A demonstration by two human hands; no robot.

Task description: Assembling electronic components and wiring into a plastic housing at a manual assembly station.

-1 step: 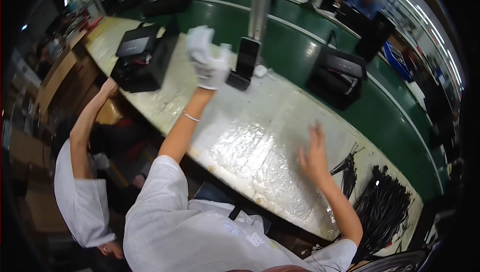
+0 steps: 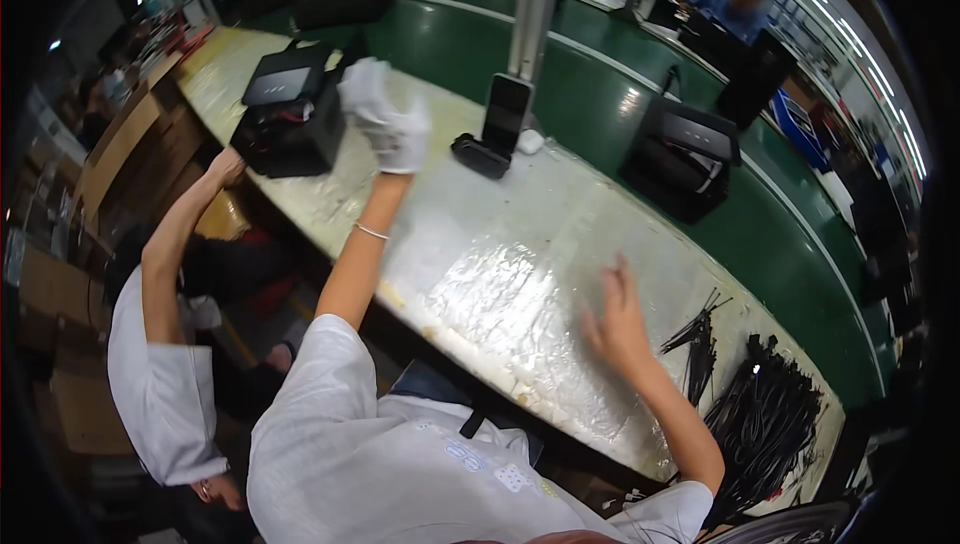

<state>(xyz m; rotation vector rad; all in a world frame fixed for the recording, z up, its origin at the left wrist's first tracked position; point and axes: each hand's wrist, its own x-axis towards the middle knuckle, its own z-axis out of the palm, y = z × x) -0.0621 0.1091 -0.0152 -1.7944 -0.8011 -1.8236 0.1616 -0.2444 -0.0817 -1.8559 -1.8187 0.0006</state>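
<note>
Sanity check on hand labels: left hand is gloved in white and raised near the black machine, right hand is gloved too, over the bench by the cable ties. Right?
Not quite. In the head view the right hand is bare, not gloved. The rest holds: the left hand wears a white glove, raised beside the black machine, and the right hand is over the bench near the black cable ties.

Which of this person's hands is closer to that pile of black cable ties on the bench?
The right. The bare right hand hovers over the bench just left of the black cable ties. The gloved left hand is raised far off, near the black machine.
</note>
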